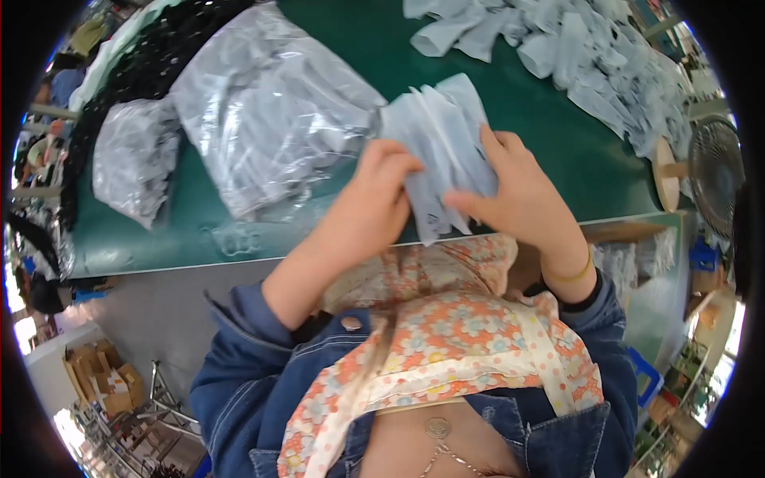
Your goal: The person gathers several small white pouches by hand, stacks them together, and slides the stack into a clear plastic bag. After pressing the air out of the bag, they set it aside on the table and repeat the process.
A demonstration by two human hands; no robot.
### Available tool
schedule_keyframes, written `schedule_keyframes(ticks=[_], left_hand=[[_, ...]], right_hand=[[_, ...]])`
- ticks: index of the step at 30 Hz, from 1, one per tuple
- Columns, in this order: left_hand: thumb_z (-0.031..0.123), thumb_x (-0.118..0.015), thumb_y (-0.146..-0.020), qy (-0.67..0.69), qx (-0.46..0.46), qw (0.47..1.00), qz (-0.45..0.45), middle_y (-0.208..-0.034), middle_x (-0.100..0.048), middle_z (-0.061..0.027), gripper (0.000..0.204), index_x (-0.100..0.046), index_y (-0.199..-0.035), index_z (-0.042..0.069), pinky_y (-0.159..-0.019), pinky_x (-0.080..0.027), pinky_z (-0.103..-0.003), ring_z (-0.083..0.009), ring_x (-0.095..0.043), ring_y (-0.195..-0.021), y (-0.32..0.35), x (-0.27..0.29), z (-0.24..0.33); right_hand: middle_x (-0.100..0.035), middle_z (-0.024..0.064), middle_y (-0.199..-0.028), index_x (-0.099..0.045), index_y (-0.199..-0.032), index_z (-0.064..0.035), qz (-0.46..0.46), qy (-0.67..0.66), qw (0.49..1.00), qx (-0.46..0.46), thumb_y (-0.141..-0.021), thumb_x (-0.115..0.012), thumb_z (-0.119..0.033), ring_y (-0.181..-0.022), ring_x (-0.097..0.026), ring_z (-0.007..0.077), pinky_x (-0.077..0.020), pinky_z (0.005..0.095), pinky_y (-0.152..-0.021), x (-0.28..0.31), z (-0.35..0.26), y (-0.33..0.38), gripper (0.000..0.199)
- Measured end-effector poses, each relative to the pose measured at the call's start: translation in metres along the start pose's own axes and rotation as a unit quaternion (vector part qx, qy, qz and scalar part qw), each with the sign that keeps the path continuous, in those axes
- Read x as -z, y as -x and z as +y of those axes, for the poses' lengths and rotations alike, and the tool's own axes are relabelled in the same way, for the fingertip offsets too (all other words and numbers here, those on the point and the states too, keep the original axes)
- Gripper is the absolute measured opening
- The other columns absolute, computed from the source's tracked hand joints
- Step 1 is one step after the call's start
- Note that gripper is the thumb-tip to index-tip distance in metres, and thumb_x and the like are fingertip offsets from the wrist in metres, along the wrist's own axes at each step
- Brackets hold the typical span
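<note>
A loose bundle of frosted, whitish plastic packets (pixel 437 135) stands fanned between my hands at the table's near edge. My left hand (pixel 382 187) is closed at its left side, fingers curled against the packets. My right hand (pixel 522 187) grips the right side, with the thumb across the front and the fingers partly behind. Left of the bundle lies a large clear plastic bag (pixel 271 103) full of similar pale pieces. A smaller filled clear bag (pixel 135 159) lies farther left.
A spread heap of frosted packets (pixel 582 56) covers the far right of the green table (pixel 382 40). Dark sequined fabric (pixel 127 80) runs along the left side. A fan (pixel 713 175) stands at the right end. Cardboard boxes (pixel 103 378) sit lower left.
</note>
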State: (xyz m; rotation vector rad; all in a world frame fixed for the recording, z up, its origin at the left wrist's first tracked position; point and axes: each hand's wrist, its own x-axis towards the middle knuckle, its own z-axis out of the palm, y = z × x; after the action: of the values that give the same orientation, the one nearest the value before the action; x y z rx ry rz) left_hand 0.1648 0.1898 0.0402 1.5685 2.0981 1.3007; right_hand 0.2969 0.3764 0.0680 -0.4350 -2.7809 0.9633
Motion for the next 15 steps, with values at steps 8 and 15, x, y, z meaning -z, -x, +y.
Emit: schedule_keyframes(ticks=[8,15], left_hand=[[0.013,-0.066,-0.069,-0.108,-0.087,0.975,-0.176,-0.104,-0.051,-0.0180,0.042,-0.053,-0.107,0.003,-0.085,-0.045,-0.043,-0.0379,-0.052,-0.101,-0.021,-0.034,0.017],[0.028,-0.078,-0.046,-0.158,-0.211,0.964,0.040,-0.107,-0.050,-0.0183,0.081,-0.052,-0.117,-0.002,-0.095,-0.038,-0.045,-0.0380,-0.047,-0.105,-0.035,-0.039,0.016]], right_hand=[[-0.036,0.0308,-0.136,-0.026,-0.142,0.0009,0.008,0.218,0.975,0.031,-0.055,-0.074,-0.024,-0.126,-0.037,0.0463,-0.0315,0.0483,-0.105,-0.007,0.016,0.027,0.102],[-0.039,0.0266,-0.133,-0.037,-0.137,0.0001,-0.106,0.124,0.965,0.204,-0.050,-0.068,-0.019,-0.120,-0.040,0.0449,-0.0334,0.0477,-0.101,0.028,0.026,0.027,0.094]])
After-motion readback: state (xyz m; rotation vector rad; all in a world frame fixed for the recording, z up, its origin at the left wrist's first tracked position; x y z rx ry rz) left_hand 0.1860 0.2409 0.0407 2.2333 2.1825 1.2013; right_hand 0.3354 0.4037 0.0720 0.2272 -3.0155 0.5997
